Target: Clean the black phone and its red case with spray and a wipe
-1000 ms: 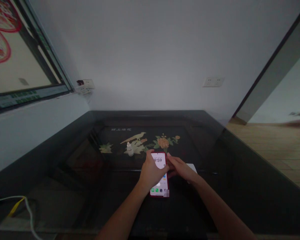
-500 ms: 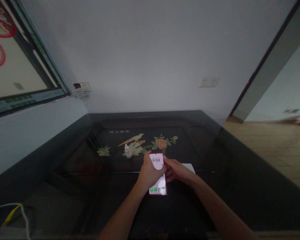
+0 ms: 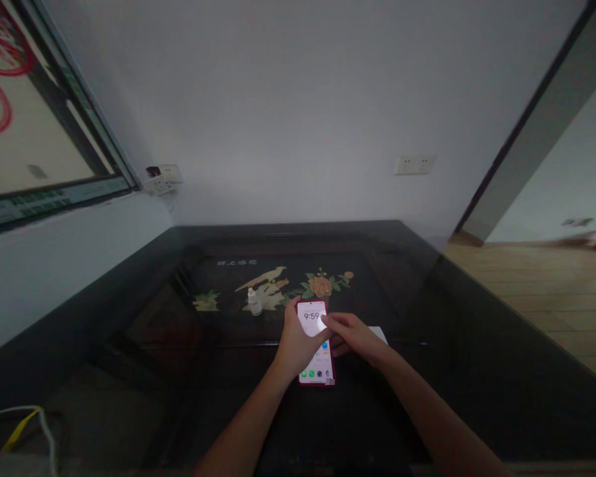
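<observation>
Red phone (image 3: 316, 344), screen lit, at the near middle of the dark table (image 3: 442, 397). Gripped by the left hand (image 3: 294, 343), fingers curled round its edge. Touched on the screen by one straight finger of the right hand (image 3: 356, 335), others tucked in. Small bottle (image 3: 253, 302) just behind.

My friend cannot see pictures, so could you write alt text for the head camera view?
A person's left hand grips a red-cased phone with its screen lit, reading 9:59, while the right hand puts a fingertip to the screen. They are above a dark glossy table, where a small white dropper bottle stands on a bird-and-flower inlay.
</observation>
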`<act>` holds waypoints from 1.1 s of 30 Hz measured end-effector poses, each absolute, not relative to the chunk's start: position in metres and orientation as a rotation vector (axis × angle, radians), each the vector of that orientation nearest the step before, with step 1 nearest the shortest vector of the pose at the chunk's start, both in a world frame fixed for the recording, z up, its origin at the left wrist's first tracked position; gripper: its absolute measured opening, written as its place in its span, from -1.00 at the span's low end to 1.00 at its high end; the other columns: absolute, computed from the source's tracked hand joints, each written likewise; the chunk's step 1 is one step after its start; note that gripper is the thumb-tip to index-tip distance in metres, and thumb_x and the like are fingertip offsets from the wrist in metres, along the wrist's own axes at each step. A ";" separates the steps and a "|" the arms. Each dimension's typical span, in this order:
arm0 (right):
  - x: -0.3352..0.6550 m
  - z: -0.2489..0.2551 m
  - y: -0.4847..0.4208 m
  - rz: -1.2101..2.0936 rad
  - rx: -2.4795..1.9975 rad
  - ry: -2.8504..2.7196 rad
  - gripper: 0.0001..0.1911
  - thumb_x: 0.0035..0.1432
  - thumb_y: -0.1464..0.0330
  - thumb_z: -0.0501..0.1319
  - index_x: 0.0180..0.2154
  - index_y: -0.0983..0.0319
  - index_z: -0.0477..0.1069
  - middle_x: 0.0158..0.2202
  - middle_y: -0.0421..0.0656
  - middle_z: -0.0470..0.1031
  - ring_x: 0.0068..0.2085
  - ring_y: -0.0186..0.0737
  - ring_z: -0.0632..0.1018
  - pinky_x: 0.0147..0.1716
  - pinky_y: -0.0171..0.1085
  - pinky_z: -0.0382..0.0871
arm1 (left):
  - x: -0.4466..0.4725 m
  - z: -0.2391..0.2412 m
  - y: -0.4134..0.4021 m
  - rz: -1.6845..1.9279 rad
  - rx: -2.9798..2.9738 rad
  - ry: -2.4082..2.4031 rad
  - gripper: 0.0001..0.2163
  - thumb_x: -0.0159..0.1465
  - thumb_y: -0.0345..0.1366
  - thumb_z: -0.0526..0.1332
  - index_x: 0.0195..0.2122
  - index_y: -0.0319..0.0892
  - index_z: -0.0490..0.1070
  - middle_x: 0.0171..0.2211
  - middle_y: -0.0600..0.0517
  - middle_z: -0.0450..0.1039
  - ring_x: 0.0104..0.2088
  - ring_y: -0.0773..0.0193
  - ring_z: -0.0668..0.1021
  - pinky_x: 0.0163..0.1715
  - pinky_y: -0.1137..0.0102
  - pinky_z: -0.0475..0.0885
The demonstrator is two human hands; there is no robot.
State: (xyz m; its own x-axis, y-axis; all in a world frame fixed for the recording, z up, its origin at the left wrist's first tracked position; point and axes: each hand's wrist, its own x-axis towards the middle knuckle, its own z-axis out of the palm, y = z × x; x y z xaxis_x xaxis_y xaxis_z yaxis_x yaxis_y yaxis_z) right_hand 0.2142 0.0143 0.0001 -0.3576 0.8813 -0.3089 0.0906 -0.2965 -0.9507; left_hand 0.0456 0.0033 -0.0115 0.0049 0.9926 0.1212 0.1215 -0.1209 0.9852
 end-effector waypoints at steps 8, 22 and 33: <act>0.223 -0.008 0.024 1.621 -1.270 -1.338 -0.58 0.28 0.02 0.26 -0.12 0.25 0.52 -0.24 -0.08 0.61 -0.38 -0.25 0.63 -0.42 -0.29 0.58 | 0.038 -0.013 0.018 1.201 1.251 1.172 -0.61 0.32 -0.04 0.21 0.02 -0.23 0.46 -0.04 -0.15 0.59 -0.01 0.07 0.61 0.03 0.22 0.48; 0.214 -0.003 0.014 1.684 -1.139 -1.419 -0.53 0.25 0.00 0.28 -0.02 0.22 0.52 -0.20 -0.10 0.65 -0.22 -0.15 0.66 -0.31 -0.26 0.56 | 0.031 -0.004 0.013 1.296 1.543 1.334 -0.61 0.46 -0.11 -0.02 -0.11 -0.22 0.53 -0.19 -0.10 0.62 -0.19 0.10 0.61 -0.10 0.26 0.47; 0.214 0.002 0.010 1.737 -1.059 -1.511 -0.47 0.20 -0.06 0.29 -0.08 0.26 0.52 -0.28 -0.12 0.65 -0.32 -0.16 0.64 -0.35 -0.26 0.53 | 0.028 0.002 0.014 1.319 1.651 1.398 -0.68 0.48 -0.22 -0.08 0.11 -0.14 0.35 0.03 -0.11 0.53 0.07 0.16 0.55 0.12 0.25 0.39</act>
State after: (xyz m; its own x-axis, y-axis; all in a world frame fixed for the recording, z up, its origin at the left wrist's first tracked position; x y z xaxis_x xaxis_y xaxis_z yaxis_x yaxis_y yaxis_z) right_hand 0.2137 0.0103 0.0020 -0.5026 0.8453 -0.1814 0.0625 -0.1738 -0.9828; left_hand 0.0275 0.0143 0.0019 -0.0479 0.9519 0.3026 0.3574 -0.2666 0.8951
